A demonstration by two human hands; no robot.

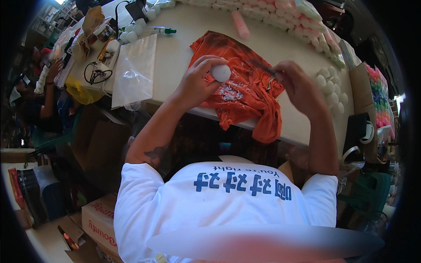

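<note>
Head view: left hand (199,81) pinches a white round-faced piece (220,73), right hand (299,85) pinches a blurred dark tool (268,69), and white shreds (231,93) on crumpled orange cloth (255,103) suggest trimming begun, unfinished.

Orange cloth (251,85), white round piece (220,73), pink roll (240,24), blue-lettered white shirt (175,210)

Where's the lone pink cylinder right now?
In the head view, the pink cylinder lies on the table at top centre, slightly right, just beyond the orange cloth.
</note>
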